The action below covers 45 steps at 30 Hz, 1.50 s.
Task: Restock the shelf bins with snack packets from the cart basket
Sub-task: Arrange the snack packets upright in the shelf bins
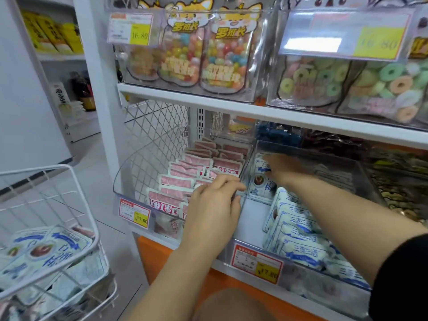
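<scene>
Head view: lower shelf, centre of frame; restock under way.
Step in hand: seating one blue-and-white flat foil snack packet [260,184] upright at the back of the clear plastic shelf bin [342,167], centre right of frame.
State, right: right grip [283,170] reaches into that bin with its fingers on the packet's top edge. They are seen from behind, so I cannot tell whether they pinch or only press.
State, left: left grip [213,205] is released, with loosely bent fingers resting on the clear dividing wall [246,167] and holding nothing.
Stock in place: a leaning row of matching blue-and-white packets [298,242] sits at the bin front, lower right; a bare strip of bin floor lies between it and the back packet.
Neighbour: pink-and-white packets [180,181] fill the bin to the left of the wall.
Supply: the white wire cart basket [34,170], lower left of frame, holds more blue-and-white packets [46,249].
Method (judgement): brace the wall with the left. Stand the packet face-forward against the back. Fill towards the front, so that the row does not topple.
Risk (judgement): slick foil slides, so a packet let go too soon may fall flat.
</scene>
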### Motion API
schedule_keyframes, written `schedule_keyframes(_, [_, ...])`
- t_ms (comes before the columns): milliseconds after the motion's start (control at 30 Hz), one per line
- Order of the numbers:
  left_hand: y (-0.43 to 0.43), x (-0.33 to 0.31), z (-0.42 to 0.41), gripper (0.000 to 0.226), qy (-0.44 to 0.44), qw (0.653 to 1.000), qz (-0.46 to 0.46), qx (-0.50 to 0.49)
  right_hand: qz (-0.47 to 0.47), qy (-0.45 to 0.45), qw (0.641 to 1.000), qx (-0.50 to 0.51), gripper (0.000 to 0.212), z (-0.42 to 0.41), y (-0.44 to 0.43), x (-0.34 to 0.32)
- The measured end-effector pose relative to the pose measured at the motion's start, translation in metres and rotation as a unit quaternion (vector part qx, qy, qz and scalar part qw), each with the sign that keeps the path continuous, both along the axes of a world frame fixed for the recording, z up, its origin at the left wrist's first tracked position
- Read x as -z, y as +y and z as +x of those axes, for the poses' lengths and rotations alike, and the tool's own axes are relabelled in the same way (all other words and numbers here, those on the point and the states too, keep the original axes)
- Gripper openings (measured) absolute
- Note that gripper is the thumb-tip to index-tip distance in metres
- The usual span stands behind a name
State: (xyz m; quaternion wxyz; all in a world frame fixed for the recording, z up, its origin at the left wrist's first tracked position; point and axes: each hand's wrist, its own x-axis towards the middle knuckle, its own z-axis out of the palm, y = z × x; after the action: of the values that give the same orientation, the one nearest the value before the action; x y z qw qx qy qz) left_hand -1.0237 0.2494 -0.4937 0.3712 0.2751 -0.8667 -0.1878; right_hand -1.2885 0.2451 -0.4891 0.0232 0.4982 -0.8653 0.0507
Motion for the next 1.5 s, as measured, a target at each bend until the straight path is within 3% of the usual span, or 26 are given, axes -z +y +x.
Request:
schedule_keyframes(467, [0.003, 0.002, -0.001, 0.024, -0.005, 1.000, 0.002, -0.012, -0.005, 0.096, 0.995, 0.013, 0.029, 0.017, 0.005, -0.017])
schedule_keyframes(700, [0.002, 0.004, 0.000, 0.024, -0.006, 1.000, -0.004, -0.011, -0.047, 0.008, 0.995, 0.091, 0.044, -0.004, -0.002, 0.004])
schedule_keyframes(833, [0.006, 0.003, 0.003, 0.027, -0.030, 1.000, 0.007, -0.004, -0.062, -0.013, 0.994, 0.090, 0.032, 0.001, 0.003, -0.001])
schedule_keyframes(900, [0.010, 0.002, 0.005, 0.028, -0.047, 0.999, 0.015, -0.002, -0.076, -0.033, 0.993, 0.087, 0.031, 0.000, 0.006, -0.001])
schedule_keyframes(1133, [0.010, 0.000, 0.008, 0.030, -0.063, 0.998, 0.026, 0.005, -0.046, -0.143, 0.989, 0.005, 0.061, -0.004, 0.016, 0.000])
schedule_keyframes(1300, [0.009, 0.002, 0.008, 0.029, -0.057, 0.998, 0.024, 0.006, -0.005, -0.135, 0.991, -0.023, 0.057, 0.005, 0.021, -0.004])
schedule_keyframes(1500, [0.011, -0.002, 0.010, 0.030, -0.075, 0.997, 0.001, -0.002, -0.056, -0.155, 0.985, -0.043, 0.052, 0.022, 0.037, -0.022])
